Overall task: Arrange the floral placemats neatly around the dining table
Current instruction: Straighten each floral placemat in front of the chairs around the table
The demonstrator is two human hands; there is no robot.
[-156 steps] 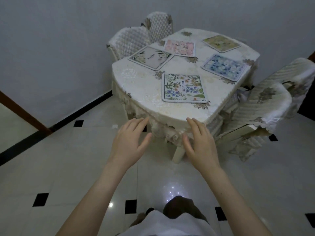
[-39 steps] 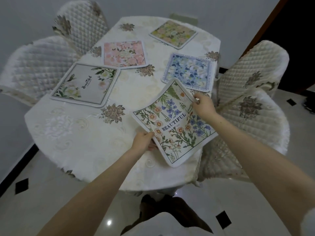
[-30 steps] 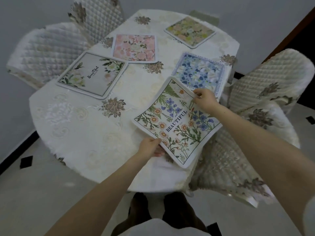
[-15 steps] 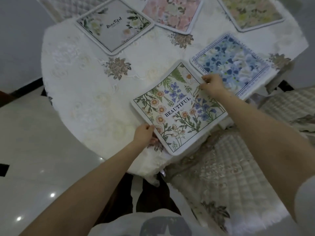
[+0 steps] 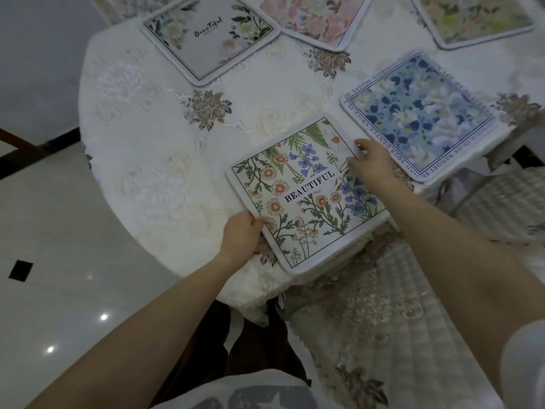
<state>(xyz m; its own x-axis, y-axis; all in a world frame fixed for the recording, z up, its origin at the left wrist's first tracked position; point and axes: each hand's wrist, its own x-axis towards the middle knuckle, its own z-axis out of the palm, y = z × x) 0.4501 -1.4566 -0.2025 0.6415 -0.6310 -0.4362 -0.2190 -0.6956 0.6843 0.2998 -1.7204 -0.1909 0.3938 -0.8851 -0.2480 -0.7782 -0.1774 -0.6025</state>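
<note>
The wildflower placemat printed "BEAUTIFUL" (image 5: 306, 196) lies near the table's right front edge, its lower corner at the rim. My left hand (image 5: 241, 233) pinches its left edge. My right hand (image 5: 371, 163) grips its upper right corner. Just beyond sits a blue floral placemat (image 5: 421, 116), hanging slightly over the table's right edge. A grey-white placemat (image 5: 209, 33) lies at the far left, a pink one (image 5: 315, 16) at the top centre, a yellow-green one (image 5: 474, 16) at the top right.
The table (image 5: 147, 149) wears a cream embroidered cloth with brown flower motifs. A quilted chair cover (image 5: 398, 335) is tucked close under the right front edge. Glossy white floor tiles with black insets (image 5: 20, 270) spread to the left.
The view has dropped closer to the table. The wildflower placemat, lifted and curled a second ago, now lies nearly flat on the cloth, both hands still on it.
</note>
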